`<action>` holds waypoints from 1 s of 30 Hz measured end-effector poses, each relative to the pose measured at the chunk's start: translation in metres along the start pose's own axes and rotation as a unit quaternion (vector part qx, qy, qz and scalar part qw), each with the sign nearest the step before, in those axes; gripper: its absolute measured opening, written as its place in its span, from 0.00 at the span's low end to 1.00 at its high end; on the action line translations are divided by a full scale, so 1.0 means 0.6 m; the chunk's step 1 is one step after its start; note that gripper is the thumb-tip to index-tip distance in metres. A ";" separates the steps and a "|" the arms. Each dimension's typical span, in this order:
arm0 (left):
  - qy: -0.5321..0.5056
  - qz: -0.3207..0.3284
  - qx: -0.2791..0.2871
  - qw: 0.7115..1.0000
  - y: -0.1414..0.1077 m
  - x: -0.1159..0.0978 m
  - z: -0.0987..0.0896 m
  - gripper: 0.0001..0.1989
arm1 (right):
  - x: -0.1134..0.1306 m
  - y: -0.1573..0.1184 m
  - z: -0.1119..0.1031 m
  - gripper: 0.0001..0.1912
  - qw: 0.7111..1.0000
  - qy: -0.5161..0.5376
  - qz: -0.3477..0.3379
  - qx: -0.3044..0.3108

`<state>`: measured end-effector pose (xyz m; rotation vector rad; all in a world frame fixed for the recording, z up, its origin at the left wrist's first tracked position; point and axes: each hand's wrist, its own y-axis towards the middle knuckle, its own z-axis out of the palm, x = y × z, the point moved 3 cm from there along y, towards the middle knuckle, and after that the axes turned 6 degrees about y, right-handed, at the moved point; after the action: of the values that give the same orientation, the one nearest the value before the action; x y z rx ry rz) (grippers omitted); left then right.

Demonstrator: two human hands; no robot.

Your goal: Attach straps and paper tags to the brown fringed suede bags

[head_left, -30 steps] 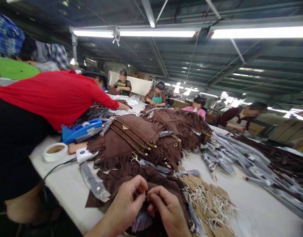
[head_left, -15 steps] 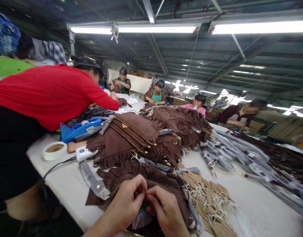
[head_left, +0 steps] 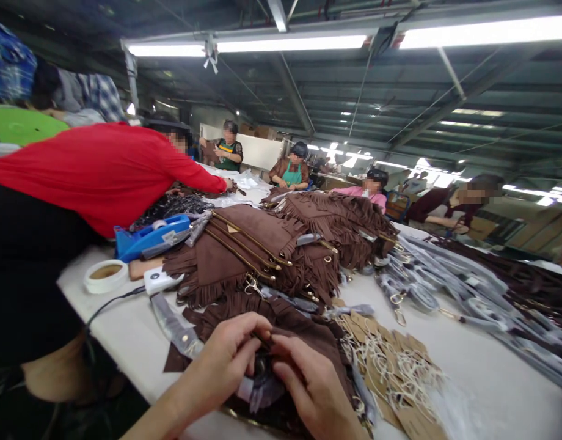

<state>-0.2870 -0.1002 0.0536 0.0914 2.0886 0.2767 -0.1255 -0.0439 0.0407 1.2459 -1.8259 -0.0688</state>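
At the near edge of the table, both my hands are close together over a brown fringed suede bag (head_left: 303, 324). My left hand (head_left: 230, 354) is closed, its thumb and fingers pinching a brown part of the bag. Facing it, my right hand (head_left: 308, 379) curls its fingers around the same spot, fingertips almost meeting the left ones. Exactly which part they grip is mostly hidden by the fingers. Below them shows clear plastic wrap (head_left: 265, 394), and a gold zip edge (head_left: 248, 418) runs along the bag's near side.
More brown fringed bags (head_left: 248, 238) are piled behind. To the right lie cardboard tags with white strings (head_left: 391, 366) and plastic-wrapped straps (head_left: 427, 287). On the left are a blue tape dispenser (head_left: 153, 237), a tape roll (head_left: 105, 276) and a white corded device (head_left: 159, 280). A person in red (head_left: 102, 177) leans over the table.
My hands have spread slightly apart at the thumbs, still over the same bag. The view has shifted a little. The person in red reaches slightly farther right.
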 end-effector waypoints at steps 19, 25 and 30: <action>0.312 0.119 -0.079 0.939 -0.058 0.062 -0.039 0.17 | -0.013 -0.006 0.117 0.09 0.928 -0.362 -0.080 -0.044; 0.251 0.090 -0.004 0.964 -0.072 0.111 -0.072 0.13 | -0.003 -0.064 0.071 0.11 0.940 -0.279 -0.193 0.024; 0.200 -0.009 -0.074 0.977 -0.093 0.124 -0.137 0.16 | -0.007 -0.101 -0.028 0.17 0.948 -0.280 -0.151 0.000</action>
<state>-0.3929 -0.1544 0.0181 -0.0804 2.4581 0.4687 -0.0702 -0.0635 0.0184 1.6120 -2.0771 -0.6529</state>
